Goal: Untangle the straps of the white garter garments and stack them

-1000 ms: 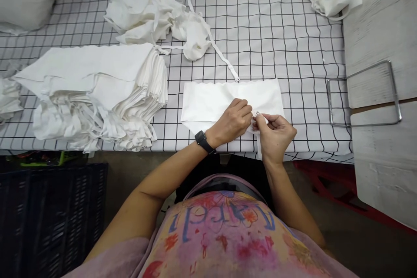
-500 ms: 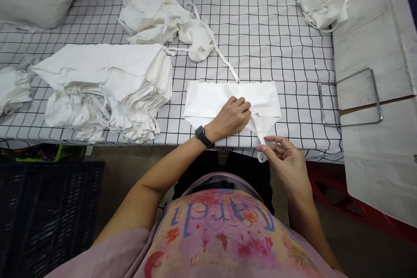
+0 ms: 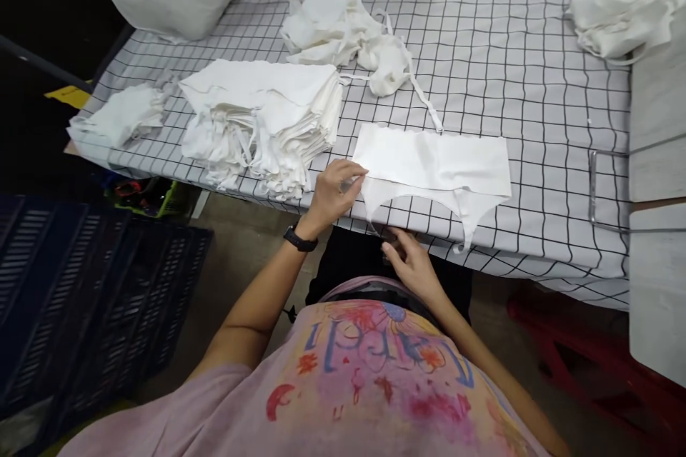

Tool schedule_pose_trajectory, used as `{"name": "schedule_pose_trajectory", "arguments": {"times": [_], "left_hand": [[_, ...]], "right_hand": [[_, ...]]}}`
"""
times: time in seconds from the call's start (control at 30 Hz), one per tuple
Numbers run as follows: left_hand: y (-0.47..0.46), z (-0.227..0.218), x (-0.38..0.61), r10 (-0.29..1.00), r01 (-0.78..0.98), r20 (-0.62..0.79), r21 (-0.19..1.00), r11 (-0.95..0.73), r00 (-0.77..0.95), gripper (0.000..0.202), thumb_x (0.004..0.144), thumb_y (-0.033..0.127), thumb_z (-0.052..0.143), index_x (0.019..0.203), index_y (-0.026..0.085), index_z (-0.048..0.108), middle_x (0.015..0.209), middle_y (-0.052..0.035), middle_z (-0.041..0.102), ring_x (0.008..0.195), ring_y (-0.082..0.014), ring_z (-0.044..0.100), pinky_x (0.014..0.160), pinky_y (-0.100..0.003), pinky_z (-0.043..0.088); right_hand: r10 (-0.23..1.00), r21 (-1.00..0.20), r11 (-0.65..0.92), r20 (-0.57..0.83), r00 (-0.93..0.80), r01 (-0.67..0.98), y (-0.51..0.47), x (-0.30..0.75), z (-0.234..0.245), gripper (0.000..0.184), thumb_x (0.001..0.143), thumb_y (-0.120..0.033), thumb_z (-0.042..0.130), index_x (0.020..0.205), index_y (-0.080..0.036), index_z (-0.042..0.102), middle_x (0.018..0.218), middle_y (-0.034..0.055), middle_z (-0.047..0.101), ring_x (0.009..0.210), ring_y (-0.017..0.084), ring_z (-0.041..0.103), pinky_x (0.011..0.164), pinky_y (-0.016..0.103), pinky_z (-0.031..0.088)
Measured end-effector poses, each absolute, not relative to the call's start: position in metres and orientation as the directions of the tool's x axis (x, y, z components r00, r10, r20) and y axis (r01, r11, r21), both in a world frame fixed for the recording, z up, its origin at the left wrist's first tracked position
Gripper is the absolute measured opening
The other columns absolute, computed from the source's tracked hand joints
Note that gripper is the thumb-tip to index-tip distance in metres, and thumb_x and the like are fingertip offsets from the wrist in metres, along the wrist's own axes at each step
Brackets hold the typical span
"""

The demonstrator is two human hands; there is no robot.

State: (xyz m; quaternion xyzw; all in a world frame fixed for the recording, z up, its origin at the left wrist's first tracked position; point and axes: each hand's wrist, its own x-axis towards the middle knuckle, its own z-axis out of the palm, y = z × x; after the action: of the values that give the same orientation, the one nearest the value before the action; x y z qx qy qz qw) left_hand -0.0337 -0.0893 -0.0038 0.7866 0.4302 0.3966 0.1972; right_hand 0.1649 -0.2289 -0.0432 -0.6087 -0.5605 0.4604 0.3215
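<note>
A flat white garment (image 3: 434, 161) with two thin straps lies on the checked tablecloth (image 3: 498, 78) near the front edge. My left hand (image 3: 333, 191), a black watch on its wrist, pinches the garment's left edge between thumb and fingers. My right hand (image 3: 410, 264) is at the table's front edge, just below the garment's left strap. Its fingers are pressed together there, and what they hold is not clear.
A tall stack of folded white garments (image 3: 262, 107) stands left of my left hand, with a small pile (image 3: 121, 114) beyond it. Loose white pieces (image 3: 337, 28) lie further back and another heap (image 3: 622, 7) at the far right. A dark crate (image 3: 80, 300) sits on the floor at left. White boards (image 3: 659, 157) and a wire frame (image 3: 592, 186) are at right.
My left hand slid from the garment's middle to its left edge. My right hand left the right strap and moved left, down to the table's front edge. The view swung left.
</note>
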Motion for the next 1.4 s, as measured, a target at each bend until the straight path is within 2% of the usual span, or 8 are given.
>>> {"name": "schedule_pose_trajectory", "arguments": {"times": [0.2, 0.33, 0.5, 0.83, 0.93, 1.07, 1.23, 1.4], "left_hand": [[-0.104, -0.019, -0.034, 0.741, 0.536, 0.387, 0.518, -0.667, 0.549, 0.011, 0.097, 0.028, 0.068, 0.102, 0.022, 0.076, 0.118, -0.0074, 0.073, 0.112, -0.0221, 0.062, 0.099, -0.041, 0.050], [-0.107, -0.025, -0.030, 0.766, 0.596, 0.340, 0.484, -0.640, 0.546, 0.014, 0.098, 0.033, 0.069, 0.102, 0.021, 0.075, 0.120, -0.0072, 0.071, 0.116, -0.0225, 0.060, 0.099, -0.039, 0.045], [-0.107, -0.025, -0.029, 0.789, 0.607, 0.333, 0.508, -0.611, 0.516, 0.012, 0.096, 0.034, 0.071, 0.099, 0.023, 0.075, 0.119, -0.0049, 0.072, 0.115, -0.0225, 0.061, 0.097, -0.039, 0.043], [-0.108, -0.029, -0.027, 0.808, 0.616, 0.339, 0.525, -0.588, 0.482, 0.012, 0.095, 0.034, 0.072, 0.098, 0.023, 0.077, 0.120, -0.0049, 0.072, 0.114, -0.0244, 0.060, 0.097, -0.042, 0.045], [-0.109, -0.029, -0.026, 0.818, 0.622, 0.331, 0.533, -0.573, 0.470, 0.012, 0.096, 0.034, 0.071, 0.098, 0.023, 0.078, 0.121, -0.0051, 0.072, 0.115, -0.0252, 0.059, 0.097, -0.043, 0.046], [-0.111, -0.028, -0.026, 0.818, 0.622, 0.345, 0.533, -0.574, 0.459, 0.011, 0.095, 0.032, 0.072, 0.099, 0.023, 0.078, 0.120, -0.0041, 0.073, 0.114, -0.0246, 0.059, 0.097, -0.042, 0.045], [-0.113, -0.027, -0.026, 0.812, 0.630, 0.358, 0.513, -0.583, 0.461, 0.012, 0.095, 0.031, 0.071, 0.101, 0.023, 0.078, 0.121, -0.0055, 0.073, 0.115, -0.0261, 0.059, 0.095, -0.042, 0.045], [-0.113, -0.029, -0.027, 0.802, 0.624, 0.383, 0.503, -0.598, 0.459, 0.012, 0.095, 0.032, 0.072, 0.100, 0.024, 0.078, 0.120, -0.0053, 0.073, 0.115, -0.0265, 0.059, 0.094, -0.042, 0.044]], "right_hand": [[0.987, -0.872, -0.085, -0.139, -0.077, 0.483, -0.207, 0.134, -0.044, 0.033, 0.096, -0.045, 0.058, 0.095, -0.017, 0.076, 0.070, 0.0031, 0.066, 0.064, 0.018, 0.059, 0.067, 0.030, 0.047], [0.959, -0.880, -0.149, -0.239, -0.149, 0.451, -0.224, 0.143, -0.027, 0.039, 0.100, -0.048, 0.054, 0.084, -0.020, 0.074, 0.072, 0.0022, 0.070, 0.063, 0.017, 0.061, 0.063, 0.028, 0.045], [0.919, -0.897, -0.241, -0.334, -0.210, 0.371, -0.259, 0.168, 0.000, 0.039, 0.101, -0.049, 0.054, 0.083, -0.022, 0.076, 0.093, 0.0074, 0.079, 0.094, 0.026, 0.074, 0.078, 0.033, 0.055], [0.928, -0.864, -0.285, -0.357, -0.106, 0.416, -0.305, 0.199, 0.039, 0.042, 0.098, -0.047, 0.062, 0.131, -0.023, 0.073, 0.082, 0.0041, 0.079, 0.074, 0.022, 0.074, 0.063, 0.030, 0.056], [0.931, -0.872, -0.299, -0.356, -0.081, 0.388, -0.314, 0.205, 0.056, 0.038, 0.097, -0.047, 0.065, 0.126, -0.025, 0.075, 0.079, 0.0034, 0.078, 0.064, 0.019, 0.070, 0.057, 0.029, 0.054], [0.926, -0.909, -0.326, -0.362, -0.106, 0.260, -0.318, 0.209, 0.064, 0.025, 0.095, -0.044, 0.068, 0.108, -0.028, 0.083, 0.090, 0.0059, 0.082, 0.077, 0.021, 0.074, 0.068, 0.030, 0.058], [0.928, -0.933, -0.359, -0.355, -0.116, -0.014, -0.300, 0.203, 0.052, 0.034, 0.095, -0.040, 0.068, 0.126, -0.030, 0.078, 0.114, 0.0089, 0.081, 0.058, 0.012, 0.058, 0.055, 0.028, 0.052], [0.966, -0.965, -0.258, -0.257, -0.024, -0.042, -0.271, 0.196, 0.047, 0.035, 0.089, -0.035, 0.075, 0.124, -0.030, 0.079, 0.112, 0.0081, 0.081, 0.064, 0.013, 0.056, 0.059, 0.029, 0.053]]}}
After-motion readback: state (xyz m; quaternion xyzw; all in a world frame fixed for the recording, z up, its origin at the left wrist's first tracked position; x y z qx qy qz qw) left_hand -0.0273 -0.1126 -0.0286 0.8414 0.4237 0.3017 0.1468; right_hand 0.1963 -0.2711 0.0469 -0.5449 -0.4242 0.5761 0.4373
